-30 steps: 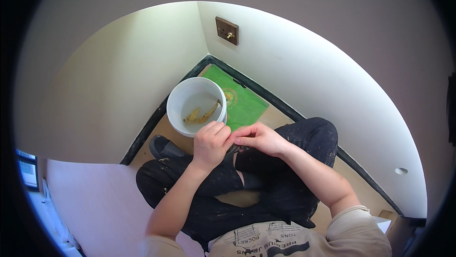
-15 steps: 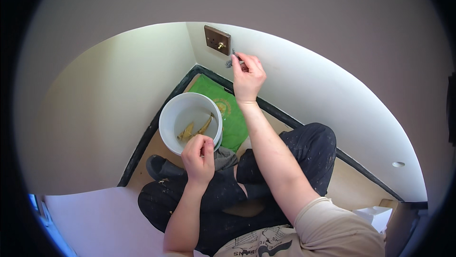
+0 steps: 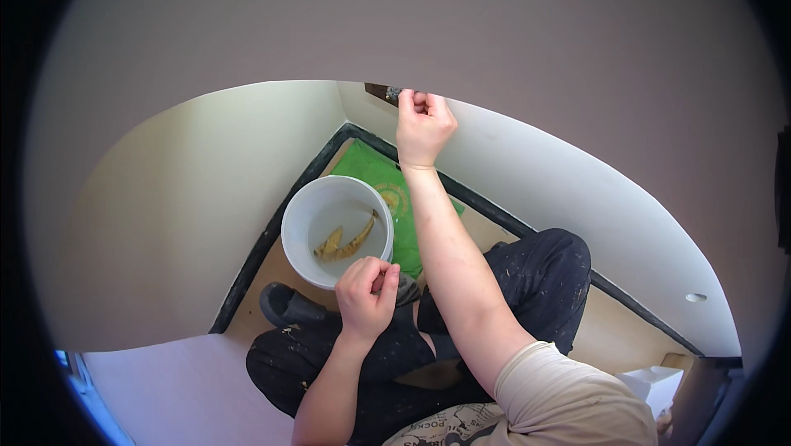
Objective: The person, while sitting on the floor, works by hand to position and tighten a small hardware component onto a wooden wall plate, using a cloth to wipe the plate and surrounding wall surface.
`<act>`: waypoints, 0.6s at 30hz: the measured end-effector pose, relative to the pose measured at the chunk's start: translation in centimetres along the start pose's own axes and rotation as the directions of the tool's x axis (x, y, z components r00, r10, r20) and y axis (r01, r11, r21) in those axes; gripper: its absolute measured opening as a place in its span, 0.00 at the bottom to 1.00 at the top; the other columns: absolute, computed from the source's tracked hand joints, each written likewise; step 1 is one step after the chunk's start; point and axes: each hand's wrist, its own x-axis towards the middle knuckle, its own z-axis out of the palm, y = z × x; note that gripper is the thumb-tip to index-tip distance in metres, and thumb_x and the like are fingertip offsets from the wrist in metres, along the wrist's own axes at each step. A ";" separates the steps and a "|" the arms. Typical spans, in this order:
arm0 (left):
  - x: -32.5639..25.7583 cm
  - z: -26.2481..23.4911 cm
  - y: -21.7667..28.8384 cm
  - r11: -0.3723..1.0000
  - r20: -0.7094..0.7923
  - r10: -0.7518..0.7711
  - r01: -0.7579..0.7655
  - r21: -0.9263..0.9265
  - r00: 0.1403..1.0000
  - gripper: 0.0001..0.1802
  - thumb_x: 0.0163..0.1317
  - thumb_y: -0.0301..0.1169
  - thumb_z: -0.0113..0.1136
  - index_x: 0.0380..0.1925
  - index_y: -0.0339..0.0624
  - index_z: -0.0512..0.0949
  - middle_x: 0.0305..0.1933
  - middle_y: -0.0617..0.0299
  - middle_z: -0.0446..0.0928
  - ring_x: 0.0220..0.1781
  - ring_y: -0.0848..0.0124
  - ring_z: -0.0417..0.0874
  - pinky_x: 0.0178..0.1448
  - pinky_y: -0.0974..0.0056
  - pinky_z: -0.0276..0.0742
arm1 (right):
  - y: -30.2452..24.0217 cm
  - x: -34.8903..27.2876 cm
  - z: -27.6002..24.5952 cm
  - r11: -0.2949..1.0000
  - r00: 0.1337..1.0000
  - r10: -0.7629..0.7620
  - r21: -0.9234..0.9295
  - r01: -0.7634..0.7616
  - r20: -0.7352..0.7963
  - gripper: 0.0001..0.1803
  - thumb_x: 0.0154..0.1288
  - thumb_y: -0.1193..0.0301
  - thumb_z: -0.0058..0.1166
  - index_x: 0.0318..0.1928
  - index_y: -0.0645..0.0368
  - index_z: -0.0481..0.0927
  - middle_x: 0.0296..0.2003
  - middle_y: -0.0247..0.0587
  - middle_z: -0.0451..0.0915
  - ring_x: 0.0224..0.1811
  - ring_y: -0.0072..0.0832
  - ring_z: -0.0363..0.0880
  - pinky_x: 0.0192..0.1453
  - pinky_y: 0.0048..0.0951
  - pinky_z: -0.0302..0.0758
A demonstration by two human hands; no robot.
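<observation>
The right grip was raised at 12 o'clock, arm stretched out, fingers bent inward and the thumb pinching a grey tuft that poked out toward 10 o'clock. The tuft lay across the dark socket plate on the wall; whether it touched could not be told, as a grey overhang hid the plate's top. The left grip was curled almost to a fist, thumb against forefinger, at the 5 o'clock rim of the white bucket; whether it had hold of anything could not be told. Brown strips lay in the bucket, and a green sheet was spread on the floor at its 3 o'clock.

For good work there, a light, steady pinch with some tuft left proud of the fingertips seemed best. Leaning lower probably would have cleared the view, and slow pressure seemed safer than a jab around the plate.
</observation>
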 end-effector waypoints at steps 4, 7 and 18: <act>0.0 0.0 0.2 1.000 0.018 0.008 -0.009 0.022 1.000 0.13 0.64 0.27 0.67 0.23 0.40 0.74 0.19 0.60 0.66 0.21 0.62 0.68 0.27 0.57 0.61 | -0.2 -0.5 -0.2 1.000 0.999 0.016 -0.025 -0.015 0.029 0.06 0.62 0.77 0.67 0.30 0.64 0.82 0.17 0.29 0.76 0.20 0.15 0.70 0.28 0.23 0.70; 0.0 -0.1 0.2 0.999 0.025 0.007 -0.008 0.044 1.000 0.13 0.64 0.27 0.67 0.23 0.40 0.74 0.19 0.60 0.65 0.21 0.62 0.68 0.27 0.57 0.61 | -1.2 -0.3 -0.2 0.999 0.997 0.042 -0.004 -0.041 0.064 0.07 0.63 0.77 0.66 0.30 0.65 0.82 0.18 0.29 0.77 0.21 0.14 0.71 0.29 0.23 0.71; 0.0 0.6 -0.1 0.998 0.063 0.015 -0.019 0.061 0.998 0.13 0.63 0.27 0.68 0.23 0.40 0.74 0.18 0.60 0.64 0.21 0.62 0.67 0.27 0.57 0.60 | 0.1 -1.6 -0.9 0.986 0.981 0.169 -0.028 -0.167 0.097 0.10 0.66 0.76 0.65 0.27 0.66 0.83 0.19 0.31 0.82 0.23 0.15 0.77 0.31 0.22 0.74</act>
